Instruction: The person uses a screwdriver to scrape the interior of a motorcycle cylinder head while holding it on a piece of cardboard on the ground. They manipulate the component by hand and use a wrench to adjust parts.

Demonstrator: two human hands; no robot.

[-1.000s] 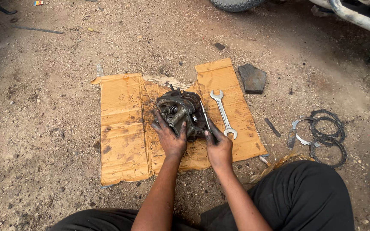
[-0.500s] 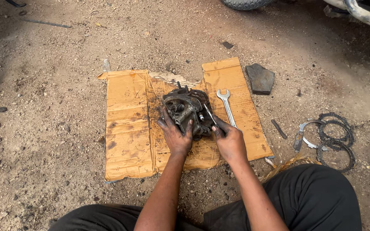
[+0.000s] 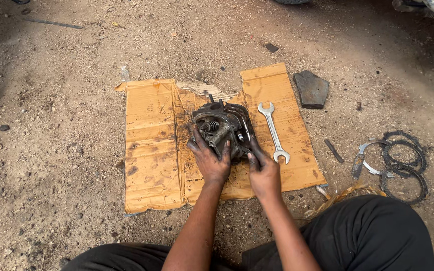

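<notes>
Head view: both hands [image 3: 237,168] still grip the engine part [image 3: 223,129], unchanged.

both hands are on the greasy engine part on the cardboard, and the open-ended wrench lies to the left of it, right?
Not quite. In the head view the open-ended wrench lies on the cardboard to the right of the engine part, not the left. The rest holds: the left hand and right hand both rest on that part.
</notes>
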